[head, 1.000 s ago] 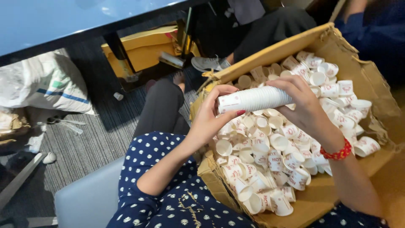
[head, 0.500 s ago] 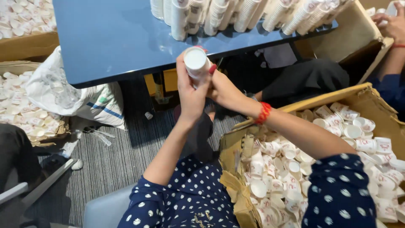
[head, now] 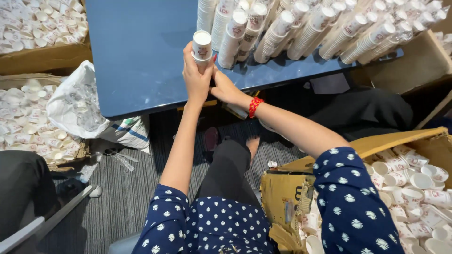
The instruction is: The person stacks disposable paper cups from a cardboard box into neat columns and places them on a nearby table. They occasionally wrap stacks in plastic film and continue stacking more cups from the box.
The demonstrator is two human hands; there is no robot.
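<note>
- One stack of white paper cups (head: 202, 46) stands upright over the blue table (head: 141, 56), close to its near edge.
- The left hand (head: 197, 77) is wrapped around the lower part of that stack, fingers closed on it.
- The right hand (head: 225, 88), with a red bracelet (head: 254, 107) at the wrist, presses against the stack's base beside the left; whether its fingers close round it I cannot tell.
- Roughly a dozen finished cup stacks (head: 301, 28) lean along the table's far right part; the exact count is unclear.
- Three cardboard boxes of loose cups show: one (head: 414, 188) at the person's right, two (head: 33, 117) on the left.
- One white plastic bag (head: 77, 106) lies by the table's near left corner.
</note>
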